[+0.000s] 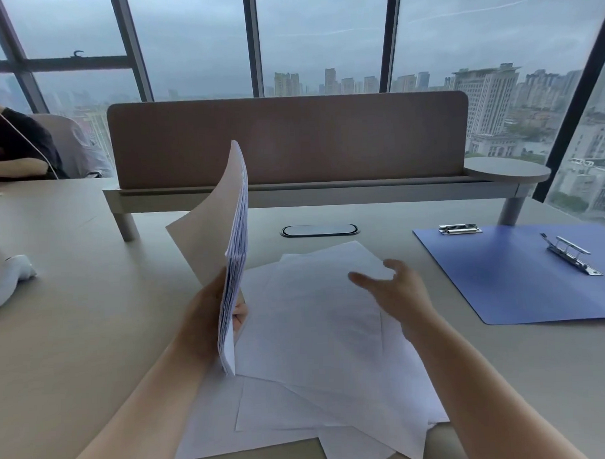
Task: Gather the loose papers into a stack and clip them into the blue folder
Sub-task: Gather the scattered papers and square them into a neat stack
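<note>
My left hand (211,308) grips a stack of white papers (231,238) held on edge, upright above the desk. Several loose white sheets (315,332) lie fanned out flat on the desk in front of me. My right hand (395,288) hovers over these sheets with its fingers spread and relaxed, holding nothing. The blue folder (508,277) lies open and flat at the right, with a metal spring clip (571,256) on its inner face and a second metal clip (460,228) at its far left corner.
A padded divider screen on a raised shelf (288,144) runs across the back of the desk. A cable port (319,230) sits in the desktop behind the sheets. A person in a dark shirt (13,146) sits at far left; a white object (8,277) lies at the left edge.
</note>
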### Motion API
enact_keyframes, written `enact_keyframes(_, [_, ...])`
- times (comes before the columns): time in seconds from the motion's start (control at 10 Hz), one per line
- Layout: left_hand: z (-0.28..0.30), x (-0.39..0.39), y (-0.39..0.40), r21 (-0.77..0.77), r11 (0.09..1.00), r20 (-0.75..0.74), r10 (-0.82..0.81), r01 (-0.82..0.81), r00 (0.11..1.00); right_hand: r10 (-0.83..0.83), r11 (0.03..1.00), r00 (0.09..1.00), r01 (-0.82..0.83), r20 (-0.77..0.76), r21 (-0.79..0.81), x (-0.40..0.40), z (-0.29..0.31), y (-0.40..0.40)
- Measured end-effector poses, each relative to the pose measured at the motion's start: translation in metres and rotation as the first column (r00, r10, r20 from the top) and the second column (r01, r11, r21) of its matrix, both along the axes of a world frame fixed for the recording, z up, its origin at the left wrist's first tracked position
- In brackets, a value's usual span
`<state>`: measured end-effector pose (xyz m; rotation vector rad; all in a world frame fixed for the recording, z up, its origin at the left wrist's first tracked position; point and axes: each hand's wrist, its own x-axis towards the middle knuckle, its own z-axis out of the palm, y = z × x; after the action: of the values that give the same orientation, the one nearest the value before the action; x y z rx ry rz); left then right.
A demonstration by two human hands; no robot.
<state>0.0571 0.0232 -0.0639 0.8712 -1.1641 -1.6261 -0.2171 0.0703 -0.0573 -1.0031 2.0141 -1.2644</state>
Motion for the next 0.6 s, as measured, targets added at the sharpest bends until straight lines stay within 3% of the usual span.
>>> enact_keyframes(0.1, [-0.001,-0.002,0.003,-0.058,0.997,0.023,0.052,-0.05,0.998,-0.064,0.996,0.922,0.084,0.382,-0.037,-0.009,0.009,-0.005])
enact_keyframes(0.2, [0.002,-0.004,0.005,-0.009,0.997,-0.054,0.081,-0.081,0.995,-0.083,0.99,0.768,0.135,0.635,-0.034,-0.014,0.01,-0.007])
enact_keyframes(0.3, [0.001,-0.006,0.003,-0.004,0.998,-0.073,0.069,-0.069,0.995,-0.07,0.991,0.707,0.131,0.704,-0.033,-0.011,0.005,-0.006])
enact_keyframes(0.4, [0.0,-0.009,0.001,-0.005,0.996,-0.054,0.088,-0.089,0.995,0.053,0.998,0.759,-0.05,0.649,-0.023,-0.004,-0.003,-0.004])
enact_keyframes(0.5, [-0.001,-0.011,-0.002,0.021,0.996,-0.044,0.091,-0.091,0.995,0.297,0.941,0.863,-0.336,0.408,0.025,0.006,-0.01,0.0])
enact_keyframes(0.6, [0.002,-0.015,0.0,0.063,0.99,-0.023,0.129,-0.128,0.991,0.379,0.92,0.92,-0.386,0.099,0.062,0.011,-0.015,0.0])
